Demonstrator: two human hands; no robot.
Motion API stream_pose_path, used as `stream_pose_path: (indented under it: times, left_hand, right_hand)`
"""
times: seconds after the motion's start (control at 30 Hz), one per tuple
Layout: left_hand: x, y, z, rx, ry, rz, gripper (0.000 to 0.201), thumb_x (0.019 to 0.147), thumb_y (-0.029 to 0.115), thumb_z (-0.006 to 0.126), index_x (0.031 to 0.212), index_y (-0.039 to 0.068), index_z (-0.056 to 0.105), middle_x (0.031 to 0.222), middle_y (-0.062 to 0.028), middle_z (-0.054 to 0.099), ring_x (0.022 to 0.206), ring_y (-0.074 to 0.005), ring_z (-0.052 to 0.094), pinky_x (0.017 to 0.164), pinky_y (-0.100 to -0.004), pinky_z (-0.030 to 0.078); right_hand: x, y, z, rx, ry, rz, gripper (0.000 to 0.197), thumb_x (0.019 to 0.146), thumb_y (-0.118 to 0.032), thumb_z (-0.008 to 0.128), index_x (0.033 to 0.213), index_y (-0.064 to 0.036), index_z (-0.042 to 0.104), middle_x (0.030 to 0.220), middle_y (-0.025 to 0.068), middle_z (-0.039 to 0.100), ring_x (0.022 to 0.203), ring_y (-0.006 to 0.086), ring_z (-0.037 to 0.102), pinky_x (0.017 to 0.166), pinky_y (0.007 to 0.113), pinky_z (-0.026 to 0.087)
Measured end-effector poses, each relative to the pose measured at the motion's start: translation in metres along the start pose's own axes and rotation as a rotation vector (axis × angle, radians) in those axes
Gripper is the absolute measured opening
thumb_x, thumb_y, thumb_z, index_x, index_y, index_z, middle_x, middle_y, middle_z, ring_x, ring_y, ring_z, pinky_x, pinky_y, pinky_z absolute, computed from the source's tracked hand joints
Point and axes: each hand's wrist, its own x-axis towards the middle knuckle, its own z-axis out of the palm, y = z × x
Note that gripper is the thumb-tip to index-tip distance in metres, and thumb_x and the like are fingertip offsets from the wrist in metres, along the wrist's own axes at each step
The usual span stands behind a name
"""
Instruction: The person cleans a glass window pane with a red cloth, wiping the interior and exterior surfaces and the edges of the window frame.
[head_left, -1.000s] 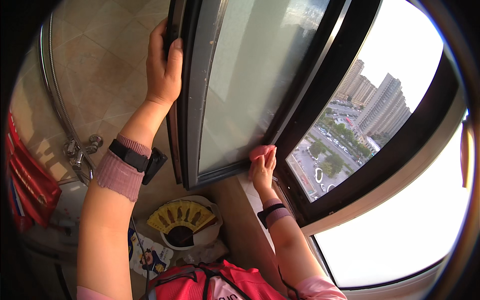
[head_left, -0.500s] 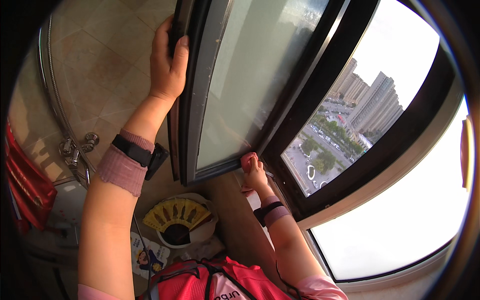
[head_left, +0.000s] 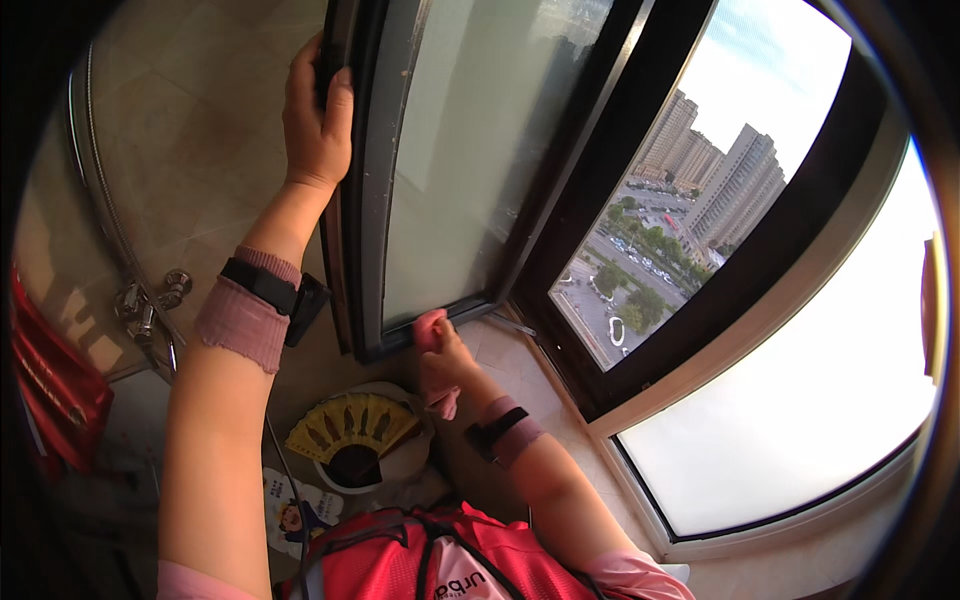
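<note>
A dark-framed window sash (head_left: 372,200) with a pane of glass (head_left: 465,160) stands swung inward. Its outer edge is in the grip of my left hand (head_left: 320,125), fingers wrapped behind the frame and thumb on the near side. At the sash's bottom rail, my right hand (head_left: 450,360) presses a pink cloth (head_left: 432,328) against the frame. Part of the cloth hangs below that hand. The fingertips of my left hand are hidden behind the frame.
The dark fixed window frame (head_left: 590,390) and pale sill (head_left: 510,355) lie to the right, with buildings outside. Below are a white basin (head_left: 425,440) and a yellow fan (head_left: 355,425). A shower tap (head_left: 150,300) with a hose and a red cloth-like item (head_left: 60,385) are at left.
My right hand has slid left along the bottom rail with the pink cloth. My left hand keeps its grip on the sash edge. The view has shifted slightly.
</note>
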Motion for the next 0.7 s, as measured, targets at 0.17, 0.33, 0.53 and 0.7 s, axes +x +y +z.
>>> stream_pose_path:
  times: [0.17, 0.33, 0.53, 0.7]
  left_hand:
    - [0.003, -0.002, -0.004, 0.021, -0.014, 0.051, 0.049, 0.100, 0.026, 0.054, 0.141, 0.001, 0.046, 0.133, -0.0167, 0.059, 0.121, -0.0297, 0.057, 0.105, -0.0385, 0.044]
    - [0.004, 0.002, -0.002, 0.001, -0.030, 0.081, 0.050, 0.099, 0.028, 0.054, 0.140, 0.000, 0.046, 0.132, -0.0185, 0.058, 0.121, -0.0314, 0.056, 0.105, -0.0404, 0.043]
    - [0.003, -0.001, 0.002, 0.045, -0.046, 0.068, 0.051, 0.102, 0.030, 0.050, 0.144, 0.003, 0.041, 0.133, -0.0151, 0.058, 0.121, -0.0256, 0.057, 0.104, -0.0363, 0.043]
    - [0.000, -0.004, -0.002, 0.043, -0.051, 0.044, 0.049, 0.102, 0.028, 0.049, 0.144, 0.003, 0.042, 0.134, -0.0140, 0.058, 0.123, -0.0256, 0.056, 0.105, -0.0358, 0.042]
  right_hand:
    - [-0.033, -0.037, 0.017, 0.250, -0.395, -0.159, 0.077, 0.079, -0.015, 0.071, 0.148, -0.0023, 0.040, 0.134, 0.0172, 0.059, 0.127, 0.0252, 0.055, 0.107, 0.034, 0.042]
    - [-0.014, 0.017, -0.007, 0.372, 0.005, -0.080, 0.071, 0.077, -0.011, 0.070, 0.144, -0.0029, 0.048, 0.130, 0.0145, 0.062, 0.116, 0.0254, 0.060, 0.100, 0.036, 0.048]
    - [0.036, 0.082, -0.077, -0.013, 0.473, -0.059, 0.051, 0.071, -0.020, 0.069, 0.119, -0.0057, 0.057, 0.107, 0.0285, 0.066, 0.100, 0.0447, 0.065, 0.087, 0.049, 0.053]
    - [0.039, 0.043, -0.044, -0.203, 0.325, 0.177, 0.069, 0.077, -0.026, 0.070, 0.135, -0.0071, 0.038, 0.126, 0.0364, 0.052, 0.111, 0.0522, 0.059, 0.094, 0.052, 0.052]
